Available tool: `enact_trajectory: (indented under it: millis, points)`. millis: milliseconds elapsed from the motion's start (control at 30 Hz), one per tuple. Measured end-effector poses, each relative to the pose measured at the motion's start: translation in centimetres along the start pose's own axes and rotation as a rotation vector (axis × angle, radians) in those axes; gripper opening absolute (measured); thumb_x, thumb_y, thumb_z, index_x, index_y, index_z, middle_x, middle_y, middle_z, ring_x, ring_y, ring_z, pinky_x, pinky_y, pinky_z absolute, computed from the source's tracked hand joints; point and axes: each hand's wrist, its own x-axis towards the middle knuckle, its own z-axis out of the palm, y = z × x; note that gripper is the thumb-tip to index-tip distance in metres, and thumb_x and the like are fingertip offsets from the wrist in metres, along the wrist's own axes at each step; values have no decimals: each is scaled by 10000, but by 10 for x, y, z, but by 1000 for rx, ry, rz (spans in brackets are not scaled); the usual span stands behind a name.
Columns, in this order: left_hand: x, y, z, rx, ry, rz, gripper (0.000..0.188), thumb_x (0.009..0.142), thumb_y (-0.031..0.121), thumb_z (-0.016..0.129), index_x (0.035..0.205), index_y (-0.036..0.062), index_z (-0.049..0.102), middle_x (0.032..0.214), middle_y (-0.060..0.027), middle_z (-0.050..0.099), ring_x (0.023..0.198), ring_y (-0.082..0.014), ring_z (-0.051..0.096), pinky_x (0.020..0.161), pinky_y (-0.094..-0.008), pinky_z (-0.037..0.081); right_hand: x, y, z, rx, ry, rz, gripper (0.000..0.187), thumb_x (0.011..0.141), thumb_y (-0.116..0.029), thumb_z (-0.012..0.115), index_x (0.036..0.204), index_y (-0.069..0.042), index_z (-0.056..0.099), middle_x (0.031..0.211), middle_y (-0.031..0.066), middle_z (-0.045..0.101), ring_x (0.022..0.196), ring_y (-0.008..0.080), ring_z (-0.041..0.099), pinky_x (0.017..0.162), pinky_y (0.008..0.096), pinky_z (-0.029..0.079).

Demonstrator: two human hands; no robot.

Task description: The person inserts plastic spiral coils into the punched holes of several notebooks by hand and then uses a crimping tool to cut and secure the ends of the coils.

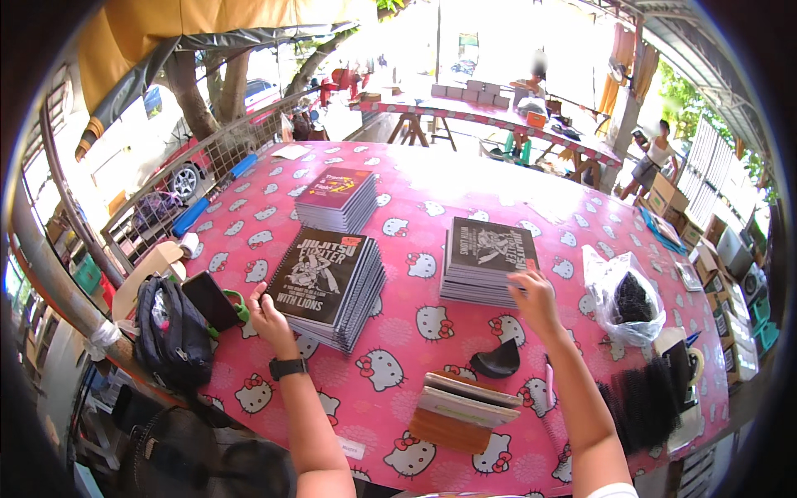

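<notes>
My left hand, with a dark watch on the wrist, is at the left edge of a stack of black-covered spiral notebooks. Its fingers are partly curled and slightly apart, beside the top notebook. My right hand reaches to the near right corner of a second stack of black-covered notebooks, fingertips touching or just over the corner, fingers apart. Behind the left stack is a shorter pile of notebooks with red-and-purple covers. No notebook is lifted off either stack.
Between my forearms lie a black curved object and a brown wooden holder. At right are a clear plastic bag with black contents and black coils. A dark bag sits left. Two people are in the background.
</notes>
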Motion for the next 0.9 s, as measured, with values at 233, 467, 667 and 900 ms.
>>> enact_trajectory:
  millis: [233, 467, 667, 900]
  points:
    - [-3, 11, -6, 265, 105, 197, 297, 890, 118, 494, 1131, -46, 548, 1107, -138, 541, 1010, -221, 493, 879, -335, 390, 24, 9, 50, -433, -163, -124, 123, 773, -76, 562, 872, -63, 633, 934, 74, 603, 940, 245, 570, 807, 355, 476]
    - [-80, 149, 7, 61, -37, 528, 316, 847, 164, 579, 1114, 0, 540, 1120, -147, 527, 1105, -278, 462, 904, -399, 391, 23, 22, 37, -403, -97, -259, 70, 758, -56, 530, 792, -50, 590, 907, 96, 579, 898, 253, 578, 762, 356, 504]
    - [-123, 149, 30, -538, -986, -709, 462, 893, 374, 548, 1134, -20, 519, 945, -135, 628, 829, -214, 632, 742, -305, 503, -6, -56, -4, -219, -249, -376, 45, 739, -66, 561, 771, -46, 584, 829, 86, 569, 823, 228, 590, 683, 314, 523]
    - [-126, 173, 31, -798, -1264, -859, 338, 863, 15, 491, 1196, -40, 467, 1055, -98, 612, 896, -130, 618, 779, -244, 499, -75, -135, -82, -30, -327, -607, 215, 715, -167, 646, 892, -58, 595, 827, 33, 546, 809, 172, 568, 657, 284, 493]
